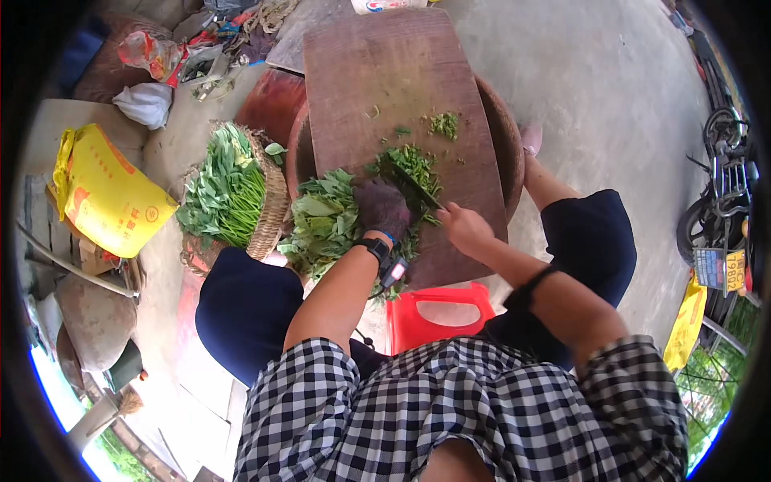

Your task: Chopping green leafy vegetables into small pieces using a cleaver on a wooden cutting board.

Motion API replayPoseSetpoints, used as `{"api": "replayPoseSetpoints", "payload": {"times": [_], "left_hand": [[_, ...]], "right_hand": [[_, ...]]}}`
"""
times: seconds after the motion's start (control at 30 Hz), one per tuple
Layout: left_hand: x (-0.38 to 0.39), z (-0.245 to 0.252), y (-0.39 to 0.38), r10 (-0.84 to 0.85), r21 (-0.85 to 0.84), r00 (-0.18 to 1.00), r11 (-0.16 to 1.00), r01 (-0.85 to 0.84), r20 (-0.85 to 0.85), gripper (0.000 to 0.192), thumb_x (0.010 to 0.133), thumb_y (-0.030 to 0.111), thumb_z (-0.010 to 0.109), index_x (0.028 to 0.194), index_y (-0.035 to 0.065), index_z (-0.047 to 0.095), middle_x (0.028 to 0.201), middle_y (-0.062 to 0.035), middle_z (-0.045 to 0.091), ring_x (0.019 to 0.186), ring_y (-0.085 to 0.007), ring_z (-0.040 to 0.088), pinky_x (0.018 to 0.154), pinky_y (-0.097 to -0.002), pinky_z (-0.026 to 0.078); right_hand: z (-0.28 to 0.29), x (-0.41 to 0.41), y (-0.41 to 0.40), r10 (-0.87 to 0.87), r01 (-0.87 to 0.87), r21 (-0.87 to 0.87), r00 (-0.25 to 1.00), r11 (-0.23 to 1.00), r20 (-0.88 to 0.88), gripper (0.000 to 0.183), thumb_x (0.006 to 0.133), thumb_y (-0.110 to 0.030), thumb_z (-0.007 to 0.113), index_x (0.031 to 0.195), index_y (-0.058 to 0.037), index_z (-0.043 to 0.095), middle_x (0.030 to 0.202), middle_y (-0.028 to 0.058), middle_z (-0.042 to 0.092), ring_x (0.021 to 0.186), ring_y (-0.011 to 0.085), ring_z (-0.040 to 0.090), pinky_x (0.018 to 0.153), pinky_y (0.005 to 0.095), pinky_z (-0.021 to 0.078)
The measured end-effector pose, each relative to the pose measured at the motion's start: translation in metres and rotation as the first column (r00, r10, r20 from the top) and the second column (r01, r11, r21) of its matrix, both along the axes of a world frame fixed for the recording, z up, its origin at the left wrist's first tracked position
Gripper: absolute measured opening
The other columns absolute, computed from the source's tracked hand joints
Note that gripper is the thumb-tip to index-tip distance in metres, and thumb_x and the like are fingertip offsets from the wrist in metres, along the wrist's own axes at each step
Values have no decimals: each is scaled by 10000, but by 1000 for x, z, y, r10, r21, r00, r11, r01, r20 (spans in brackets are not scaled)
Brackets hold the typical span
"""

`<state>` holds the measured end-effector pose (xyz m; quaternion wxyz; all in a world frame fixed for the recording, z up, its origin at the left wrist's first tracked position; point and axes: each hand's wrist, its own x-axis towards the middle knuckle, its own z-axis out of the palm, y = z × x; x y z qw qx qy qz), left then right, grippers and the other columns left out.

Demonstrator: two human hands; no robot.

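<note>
My left hand (pixel 383 206), in a dark glove, presses on a bunch of leafy greens (pixel 325 217) at the left side of a wooden board (pixel 391 66). In my bare right hand (pixel 465 229) is the handle of a knife (pixel 415 185). Its dark blade slants up and left, close beside the gloved fingers. Chopped greens (pixel 418 162) lie heaped past the blade, and a smaller pile of chopped bits (pixel 444 125) sits farther up the board. The glove and the blade hide part of the stems.
Under the board stands a large round brown tub (pixel 503 138). A wicker basket (pixel 274 205) of long-stemmed greens (pixel 226 187) is at its left, with a yellow sack (pixel 114 193) beyond. A red plastic stool (pixel 409 319) shows between my knees. A motorcycle (pixel 726 181) stands far right.
</note>
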<state>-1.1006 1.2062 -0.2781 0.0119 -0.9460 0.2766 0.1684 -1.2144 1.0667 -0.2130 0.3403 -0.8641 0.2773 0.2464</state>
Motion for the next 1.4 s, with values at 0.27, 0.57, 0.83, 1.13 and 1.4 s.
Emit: {"api": "replayPoseSetpoints", "payload": {"times": [0.27,0.57,0.83,1.13,1.4], "left_hand": [[-5,27,-6,37,79,983,996,-52,180,488,801,448,646,1149,106,627,1132,-138,620,1091,-317,570,877,-458,443],[-7,41,11,68,56,998,996,-68,0,628,760,531,662,1198,83,608,1240,-189,533,1220,-399,433,965,-532,372],[-1,30,12,70,-98,997,993,-72,-22,485,760,404,664,1076,37,645,1130,-190,573,1092,-342,502,902,-446,407],[-14,25,7,241,-197,963,957,-214,122,424,673,377,736,972,82,675,1037,-148,623,1034,-314,559,855,-458,450],[-11,32,8,144,-52,987,989,-140,68,510,670,453,768,1004,86,650,1053,-137,620,1026,-319,561,862,-435,466]], "right_hand": [[22,-13,-4,6,-7,3,989,1000,145,376,980,-399,446,1009,-56,598,974,249,669,955,445,627,828,544,474],[63,-26,-10,128,-124,-84,991,989,45,343,973,-349,465,1001,-40,612,909,251,677,894,452,644,803,545,495],[46,33,-21,321,-325,-14,937,945,-138,393,984,-353,440,1031,-8,622,1008,238,675,979,416,643,852,526,495],[35,28,-15,226,-223,-48,970,974,84,370,985,-376,452,1047,-50,618,962,253,667,954,439,632,824,541,484],[51,-51,-11,31,-33,30,997,999,72,360,984,-357,453,975,-19,577,890,275,649,897,486,608,796,560,462]]}}
